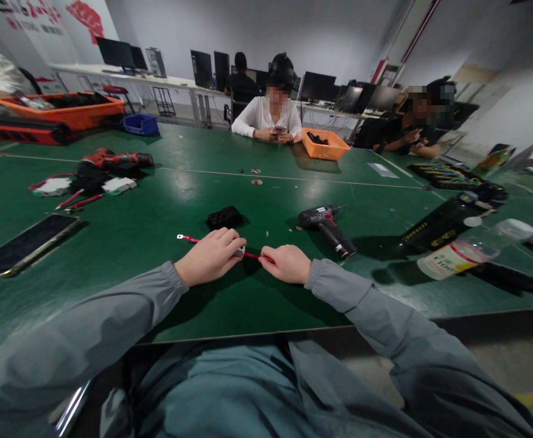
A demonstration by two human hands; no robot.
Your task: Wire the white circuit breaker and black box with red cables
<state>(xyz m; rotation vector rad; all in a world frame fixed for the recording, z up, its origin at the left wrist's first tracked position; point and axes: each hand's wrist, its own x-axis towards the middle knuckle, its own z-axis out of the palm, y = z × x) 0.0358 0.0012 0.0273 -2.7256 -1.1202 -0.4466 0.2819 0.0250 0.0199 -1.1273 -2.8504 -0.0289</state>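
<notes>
My left hand (212,254) is closed over a small white part (241,250), most of which the fingers hide. A red cable (252,256) comes out on both sides of that hand, and a metal ring lug (180,236) tips its left end. Pinched round the cable's right side is my right hand (287,263), a short way from the left. Just beyond the left hand lies a black block-like part (224,217). A dark cordless drill (325,229) rests on its side beyond the right hand.
On the green table (193,310), a phone (29,243) and an orange-red power tool (111,159) among white parts lie left. A plastic bottle (453,258) and a black bottle (440,222) lie right. An orange bin (325,146) stands near a seated person (271,115).
</notes>
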